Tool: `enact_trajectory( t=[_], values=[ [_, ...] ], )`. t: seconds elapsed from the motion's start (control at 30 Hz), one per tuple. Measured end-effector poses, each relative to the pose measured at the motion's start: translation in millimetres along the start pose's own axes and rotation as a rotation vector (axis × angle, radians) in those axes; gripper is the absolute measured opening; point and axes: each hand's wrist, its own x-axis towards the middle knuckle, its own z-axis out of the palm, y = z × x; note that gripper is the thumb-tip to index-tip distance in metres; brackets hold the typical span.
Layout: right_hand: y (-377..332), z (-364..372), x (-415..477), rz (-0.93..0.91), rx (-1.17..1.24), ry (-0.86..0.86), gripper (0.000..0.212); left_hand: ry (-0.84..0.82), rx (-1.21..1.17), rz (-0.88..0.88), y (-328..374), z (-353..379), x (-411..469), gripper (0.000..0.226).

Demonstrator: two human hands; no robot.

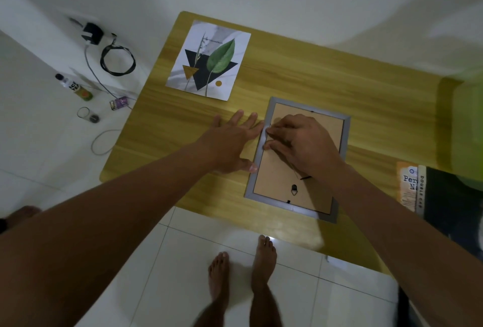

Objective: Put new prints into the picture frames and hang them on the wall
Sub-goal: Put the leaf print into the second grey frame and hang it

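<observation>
On the wooden table (366,86), the frame (274,177) lies face down. Your left hand (230,141) rests flat beside it. Your right hand (303,141) bends fingers on its left edge, grip unclear. The print (209,60) lies beyond.

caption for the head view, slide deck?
Left hand flat against a face-down grey frame, right hand working its backing board; leaf print lies beyond.

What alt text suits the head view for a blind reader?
A person's right hand works with curled fingers at the left edge of a face-down grey picture frame on a wooden table, the left hand flat beside it. A leaf print lies further back.
</observation>
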Motion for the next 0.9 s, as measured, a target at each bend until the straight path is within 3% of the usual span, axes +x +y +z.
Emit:
enact_trajectory(
  t=[0.2, 0.37, 0.63, 0.9],
  values=[
    [-3, -2, 1, 0.038, 0.002, -0.02, 0.041, -0.006, -0.016, -0.014, 0, 0, 0, 0.105],
    [-8, -21, -9, 0.069, -0.015, -0.178, 0.047, -0.003, -0.052, -0.034, 7, -9, -3, 0.111],
    [-49, -25, -121, 0.267, 0.139, -0.132, 0.027, -0.094, 0.034, -0.045, 16, -15, -5, 0.1],
    [-66, -5, -136, 0.352, 0.199, -0.012, 0.022, -0.118, 0.043, -0.009, 8, -8, 0, 0.118]
  ],
)
